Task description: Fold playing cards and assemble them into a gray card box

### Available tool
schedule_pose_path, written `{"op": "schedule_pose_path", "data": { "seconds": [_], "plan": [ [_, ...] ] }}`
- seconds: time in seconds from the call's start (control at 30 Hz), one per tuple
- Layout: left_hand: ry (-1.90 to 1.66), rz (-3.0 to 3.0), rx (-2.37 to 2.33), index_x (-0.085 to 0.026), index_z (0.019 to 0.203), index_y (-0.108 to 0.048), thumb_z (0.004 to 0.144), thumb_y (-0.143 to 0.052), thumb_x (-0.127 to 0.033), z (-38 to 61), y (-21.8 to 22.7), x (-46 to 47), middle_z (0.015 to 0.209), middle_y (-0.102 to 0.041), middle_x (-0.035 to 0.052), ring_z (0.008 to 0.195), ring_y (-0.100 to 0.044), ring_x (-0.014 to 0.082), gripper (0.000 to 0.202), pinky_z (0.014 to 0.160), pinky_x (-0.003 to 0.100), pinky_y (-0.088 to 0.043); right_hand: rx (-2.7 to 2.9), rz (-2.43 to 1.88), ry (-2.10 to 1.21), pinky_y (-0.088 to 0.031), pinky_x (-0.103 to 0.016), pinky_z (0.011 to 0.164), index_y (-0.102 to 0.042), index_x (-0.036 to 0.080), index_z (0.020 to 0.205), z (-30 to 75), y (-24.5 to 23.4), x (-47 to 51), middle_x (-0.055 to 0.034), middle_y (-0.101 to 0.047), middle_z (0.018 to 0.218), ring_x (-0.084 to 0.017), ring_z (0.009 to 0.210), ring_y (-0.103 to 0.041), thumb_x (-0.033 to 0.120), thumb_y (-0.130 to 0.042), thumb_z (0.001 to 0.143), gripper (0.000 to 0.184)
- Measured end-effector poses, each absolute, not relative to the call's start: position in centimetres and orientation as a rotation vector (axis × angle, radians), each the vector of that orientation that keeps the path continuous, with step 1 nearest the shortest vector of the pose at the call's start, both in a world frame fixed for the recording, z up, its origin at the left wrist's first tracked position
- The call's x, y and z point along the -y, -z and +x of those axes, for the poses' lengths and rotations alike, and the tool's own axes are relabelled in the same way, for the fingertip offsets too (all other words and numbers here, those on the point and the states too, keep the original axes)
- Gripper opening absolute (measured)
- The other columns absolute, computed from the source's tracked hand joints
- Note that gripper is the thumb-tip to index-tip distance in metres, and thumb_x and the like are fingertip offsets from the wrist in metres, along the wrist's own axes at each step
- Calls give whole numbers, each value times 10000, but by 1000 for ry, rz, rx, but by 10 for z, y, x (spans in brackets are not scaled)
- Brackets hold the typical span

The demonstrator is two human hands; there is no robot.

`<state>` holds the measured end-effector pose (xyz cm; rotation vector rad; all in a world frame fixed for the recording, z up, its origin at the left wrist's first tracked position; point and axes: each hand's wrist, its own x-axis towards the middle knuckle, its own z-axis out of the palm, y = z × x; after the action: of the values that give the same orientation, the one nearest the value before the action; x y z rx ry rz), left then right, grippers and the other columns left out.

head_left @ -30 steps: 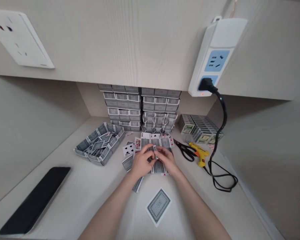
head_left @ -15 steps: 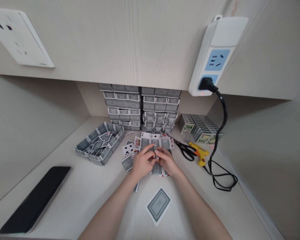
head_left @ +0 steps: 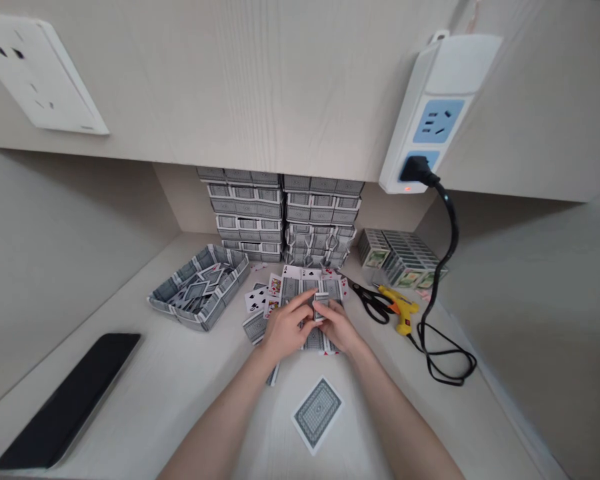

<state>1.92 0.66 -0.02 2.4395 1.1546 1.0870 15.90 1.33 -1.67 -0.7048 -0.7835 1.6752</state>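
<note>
My left hand (head_left: 286,328) and my right hand (head_left: 338,327) meet over a sheet of joined playing cards (head_left: 311,288) lying on the desk. The fingers of both hands are pinched on a raised, folded card flap (head_left: 321,300) at the middle of that sheet. Loose face-up cards (head_left: 260,297) lie just left of my left hand. A single face-down card (head_left: 317,412) rests between my forearms, nearer to me.
A tray folded from cards (head_left: 199,287) sits to the left. Stacks of similar trays (head_left: 280,217) stand at the back. Scissors (head_left: 371,301), a yellow glue gun (head_left: 401,308) with black cable, card packs (head_left: 400,257) lie right. A black phone (head_left: 67,400) lies far left.
Both hands have shifted slightly away from me along the card sheet, and the folded flap between the fingers now stands up more.
</note>
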Motion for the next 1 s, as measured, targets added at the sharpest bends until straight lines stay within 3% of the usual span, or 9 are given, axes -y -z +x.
{"op": "schedule_pose_path", "data": {
  "seconds": [0.2,0.43,0.53,0.63,0.7,0.8,0.9,1.0],
  "plan": [
    [-1178,2446,-1114,-200,670,-566,749,-532,-222,21,1,-5,1221,-518,21,891,-598,123,88,752,249,-488,772,-721,-1694,-418,-202,509,-639,163,804,161,15,-12,-4,-627,727,-108,621,-542,217,-696,628,193],
    [-1270,2413,-997,-195,646,-576,749,-557,-282,23,0,-3,1193,-542,38,979,-571,146,136,804,257,-479,756,-738,-1655,-358,-191,416,-629,150,700,161,14,-12,11,-581,595,-98,516,-493,210,-693,585,144],
    [-1237,2316,-964,-186,650,-576,740,-572,-319,21,-3,-2,1211,-522,54,1002,-556,169,161,851,288,-462,783,-761,-1577,-379,-207,465,-627,160,710,159,12,-10,6,-593,637,-110,553,-504,219,-689,585,151],
    [-1228,2078,-980,-163,686,-581,771,-522,-344,19,-4,-5,1230,-479,92,931,-579,172,209,796,307,-495,855,-817,-1430,-426,-258,610,-628,187,833,158,12,-10,2,-619,743,-143,661,-538,245,-700,582,268],
    [-1250,1813,-1017,-148,724,-572,797,-469,-374,20,-2,-9,1165,-502,108,855,-595,163,259,689,301,-532,941,-891,-1299,-425,-289,688,-607,206,929,160,12,-10,3,-617,797,-163,724,-543,252,-721,560,389],
    [-1135,1368,-988,-150,836,-531,780,-468,-447,23,3,-15,890,-590,65,707,-612,154,309,549,304,-547,1102,-953,-1137,-409,-308,767,-588,223,986,162,10,-9,-5,-599,873,-181,817,-529,241,-745,533,480],
    [-899,1119,-837,-141,937,-503,756,-497,-478,25,3,-18,696,-595,19,589,-613,140,382,531,305,-546,1199,-913,-1064,-378,-312,840,-595,237,978,163,10,-9,-13,-574,941,-190,910,-504,220,-751,524,481],
    [-790,1059,-735,-129,945,-531,733,-556,-441,23,1,-18,697,-621,28,603,-621,128,378,577,279,-544,1215,-897,-1054,-382,-315,838,-572,247,1006,163,14,-11,-12,-562,938,-184,901,-502,191,-748,528,512]
  ]
}}
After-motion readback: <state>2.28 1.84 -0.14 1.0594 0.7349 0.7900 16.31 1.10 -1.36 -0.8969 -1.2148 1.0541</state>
